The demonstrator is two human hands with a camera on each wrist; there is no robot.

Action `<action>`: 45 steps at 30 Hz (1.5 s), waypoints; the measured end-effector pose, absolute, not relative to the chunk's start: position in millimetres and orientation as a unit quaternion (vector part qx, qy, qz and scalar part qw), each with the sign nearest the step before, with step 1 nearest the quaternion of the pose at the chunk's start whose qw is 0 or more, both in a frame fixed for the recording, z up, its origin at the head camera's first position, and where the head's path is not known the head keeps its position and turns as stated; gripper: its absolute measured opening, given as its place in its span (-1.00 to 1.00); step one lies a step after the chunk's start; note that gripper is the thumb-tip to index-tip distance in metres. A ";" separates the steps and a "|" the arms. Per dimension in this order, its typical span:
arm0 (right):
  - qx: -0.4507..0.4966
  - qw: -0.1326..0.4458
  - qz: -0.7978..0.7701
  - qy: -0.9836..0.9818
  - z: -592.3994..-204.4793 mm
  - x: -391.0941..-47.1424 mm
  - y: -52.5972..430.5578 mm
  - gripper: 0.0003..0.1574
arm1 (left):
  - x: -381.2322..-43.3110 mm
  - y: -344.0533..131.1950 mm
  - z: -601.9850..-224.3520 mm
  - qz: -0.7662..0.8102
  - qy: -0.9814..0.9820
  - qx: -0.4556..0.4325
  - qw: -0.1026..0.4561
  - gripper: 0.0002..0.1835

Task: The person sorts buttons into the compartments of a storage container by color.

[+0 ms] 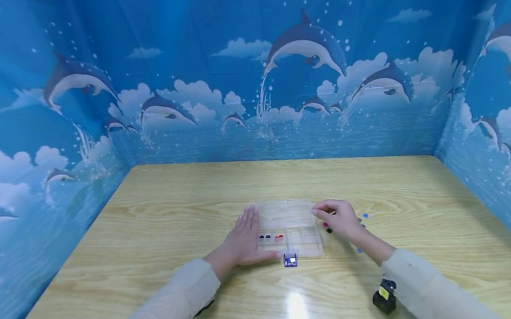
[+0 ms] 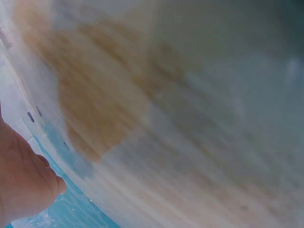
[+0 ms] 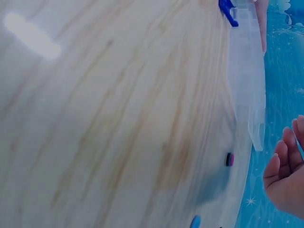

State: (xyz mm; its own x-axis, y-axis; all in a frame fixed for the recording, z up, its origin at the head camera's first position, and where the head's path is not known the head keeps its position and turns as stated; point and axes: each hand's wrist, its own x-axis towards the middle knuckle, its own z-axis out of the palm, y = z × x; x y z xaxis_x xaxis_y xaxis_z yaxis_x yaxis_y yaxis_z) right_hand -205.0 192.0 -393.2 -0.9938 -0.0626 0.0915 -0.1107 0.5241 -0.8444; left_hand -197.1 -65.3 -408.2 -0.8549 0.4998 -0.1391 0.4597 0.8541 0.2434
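Observation:
A clear plastic compartment box (image 1: 303, 239) lies on the table, with dark and red small discs (image 1: 279, 237) in its left compartments. A blue latch-like piece (image 1: 290, 260) sits at its front edge. Spread along the box's left side, my left hand (image 1: 244, 239) rests with fingers straight and thumb reaching toward the blue piece. My right hand (image 1: 340, 218) hovers by the box's far right corner, fingers bent and thumb near the forefinger. Whether something small is between those fingertips cannot be made out. In the right wrist view, the bent fingers (image 3: 281, 152) show beyond the box.
Right of the box lie a magenta disc (image 1: 325, 224), a black disc (image 1: 329, 230) and several blue discs (image 1: 365, 215). The wooden table (image 1: 185, 196) is bordered by a dolphin-print curtain (image 1: 228, 55). A black wrist device (image 1: 384, 297) hangs at my right sleeve.

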 end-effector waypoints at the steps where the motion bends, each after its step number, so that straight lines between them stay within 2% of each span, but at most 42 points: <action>1: 0.050 0.027 0.486 -0.872 -394.2 -205.1 193.4 -0.81 | -197.0 -65.3 -408.0 0.101 0.958 0.250 0.099 0.25; 17: 0.108 0.036 0.471 -0.875 -411.9 -205.0 213.9 -0.80 | -196.0 -64.2 -406.9 0.104 0.958 0.247 0.102 0.26; 29: 0.113 0.030 0.451 -0.885 -417.9 -207.3 227.7 -0.70 | -196.0 -64.1 -406.7 0.102 0.959 0.243 0.103 0.26; 45: 0.119 -0.021 0.407 -0.906 -415.6 -218.0 236.5 -0.64 | -197.3 -64.5 -407.4 0.100 0.959 0.246 0.103 0.26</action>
State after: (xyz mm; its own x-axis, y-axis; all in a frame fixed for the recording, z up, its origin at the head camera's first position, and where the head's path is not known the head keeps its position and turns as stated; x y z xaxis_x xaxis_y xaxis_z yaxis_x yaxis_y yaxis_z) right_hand -218.0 236.5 -415.6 -0.9710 -0.2316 0.0587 -0.1978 0.6413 -0.7413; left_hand -197.3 -64.5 -407.4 -0.8579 0.4921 -0.1477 0.4511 0.8590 0.2421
